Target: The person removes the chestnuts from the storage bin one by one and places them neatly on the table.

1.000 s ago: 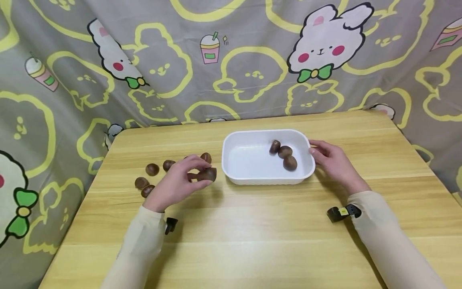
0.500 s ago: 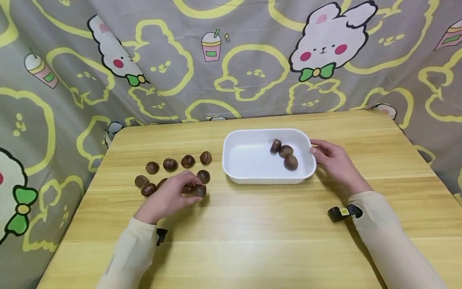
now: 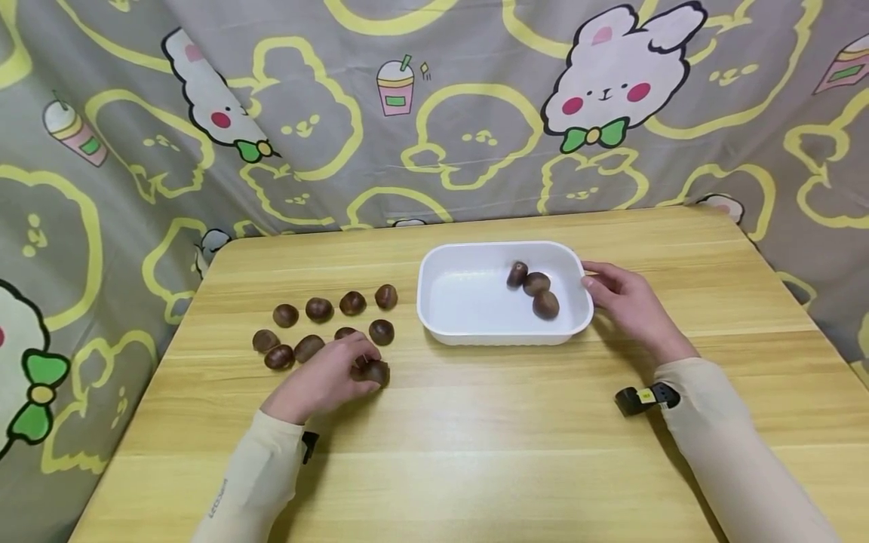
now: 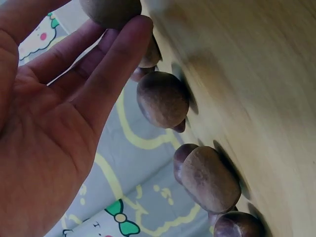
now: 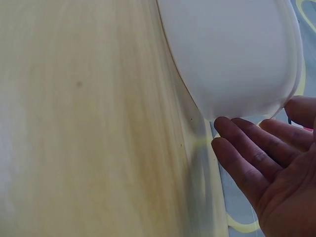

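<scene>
My left hand (image 3: 326,377) pinches a brown chestnut (image 3: 377,372) between thumb and fingertips, low over the table. The same chestnut (image 4: 111,11) shows at the top of the left wrist view, partly cut off. Just beyond the hand lie several loose chestnuts (image 3: 319,309) in rough rows, one of them partly hidden by the fingers. A white rectangular tub (image 3: 462,302) stands to the right, with 3 chestnuts (image 3: 545,305) in its right half. At the tub's right end, my right hand (image 3: 627,305) touches the outer wall with extended fingers, thumb near the rim.
The wooden table (image 3: 475,437) runs up to a patterned grey curtain (image 3: 462,181) at the back, and more curtain hangs at both sides. A small black camera (image 3: 634,401) is strapped at the right wrist.
My left hand has come lower and nearer the table's front, a chestnut between its fingers. Chestnuts it had covered now show behind it. The right hand and tub have stayed put.
</scene>
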A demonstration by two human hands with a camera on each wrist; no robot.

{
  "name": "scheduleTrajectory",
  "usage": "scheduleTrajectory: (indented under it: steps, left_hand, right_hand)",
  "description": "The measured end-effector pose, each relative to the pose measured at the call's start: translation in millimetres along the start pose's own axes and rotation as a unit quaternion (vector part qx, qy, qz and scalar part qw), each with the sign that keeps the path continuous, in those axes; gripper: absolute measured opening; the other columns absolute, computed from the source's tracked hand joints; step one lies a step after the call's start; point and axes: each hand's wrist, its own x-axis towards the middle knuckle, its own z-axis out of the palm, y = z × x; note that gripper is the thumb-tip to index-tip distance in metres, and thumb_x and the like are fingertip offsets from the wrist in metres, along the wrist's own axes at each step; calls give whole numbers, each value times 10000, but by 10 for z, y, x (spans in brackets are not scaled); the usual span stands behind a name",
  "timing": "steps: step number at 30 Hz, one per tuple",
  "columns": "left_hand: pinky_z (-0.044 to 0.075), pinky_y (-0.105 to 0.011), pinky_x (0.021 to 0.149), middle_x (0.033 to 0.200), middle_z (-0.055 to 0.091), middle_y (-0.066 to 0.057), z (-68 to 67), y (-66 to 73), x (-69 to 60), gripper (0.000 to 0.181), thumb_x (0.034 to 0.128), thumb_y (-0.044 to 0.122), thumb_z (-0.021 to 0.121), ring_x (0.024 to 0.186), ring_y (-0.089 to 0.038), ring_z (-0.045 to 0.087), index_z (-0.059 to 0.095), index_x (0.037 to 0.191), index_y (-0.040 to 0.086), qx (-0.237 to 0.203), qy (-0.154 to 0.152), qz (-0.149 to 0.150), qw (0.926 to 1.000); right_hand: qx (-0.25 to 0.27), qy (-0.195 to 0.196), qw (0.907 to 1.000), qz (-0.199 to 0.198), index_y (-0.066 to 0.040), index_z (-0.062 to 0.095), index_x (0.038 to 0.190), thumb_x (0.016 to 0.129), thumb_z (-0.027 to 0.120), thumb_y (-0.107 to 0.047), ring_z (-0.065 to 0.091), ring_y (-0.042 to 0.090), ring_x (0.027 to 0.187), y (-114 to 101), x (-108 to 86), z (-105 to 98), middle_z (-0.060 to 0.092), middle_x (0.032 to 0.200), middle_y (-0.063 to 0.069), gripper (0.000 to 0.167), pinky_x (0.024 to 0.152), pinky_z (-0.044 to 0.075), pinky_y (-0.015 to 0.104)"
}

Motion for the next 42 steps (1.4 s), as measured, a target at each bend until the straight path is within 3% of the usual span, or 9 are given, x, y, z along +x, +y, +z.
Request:
scheduleTrajectory:
  steps: [10,19,23,29,35,42]
  left_hand:
    - [499,-380,853,1046,632,-34,29,17,-8,322,796,125,827,960,-208,611,674,1072,62,86,-158,-278,9995]
    - [500,-376,873,1097,611,-22,13,30,-3,317,805,135,826,991,-207,610,694,1089,93,202,-240,-156,9994]
    - [501,-376,884,1128,606,-31,-27,42,-4,352,806,139,824,1006,-208,606,697,1126,66,6,-202,-87,9998]
    - [513,-421,878,1146,637,-61,-163,12,-19,376,839,165,798,1025,-239,615,678,1178,54,-550,247,-253,9979]
    - [502,-460,891,1115,672,-56,-238,17,7,299,863,144,773,1009,-259,623,690,1144,87,-1156,582,-52,9916]
    - [503,-457,893,1123,655,-29,-230,170,222,263,884,162,754,1029,-199,614,685,1133,114,-1476,848,156,9853]
  right_hand:
    - [-139,-91,9999,-41,53,460,1416,1041,510,-210,635,66,909,-3,23,2,627,1149,279,460,773,518,165]
    - [-124,-46,9999,-94,57,469,1408,1040,514,-226,636,55,899,-8,6,-17,626,1136,285,466,772,521,168]
    - [-123,43,9999,-42,45,493,1392,1036,521,-249,644,60,892,-5,-11,-13,632,1131,268,463,770,526,179]
    - [-34,71,9999,-66,59,499,1382,1030,537,-240,644,50,896,-9,4,-5,628,1147,280,464,778,524,179]
    - [-45,70,10000,-17,63,493,1387,1028,542,-209,640,31,873,25,18,-7,633,1135,280,453,768,523,172]
    - [90,24,10000,-4,64,487,1390,1031,537,-210,645,48,888,39,32,2,624,1144,288,455,773,528,184]
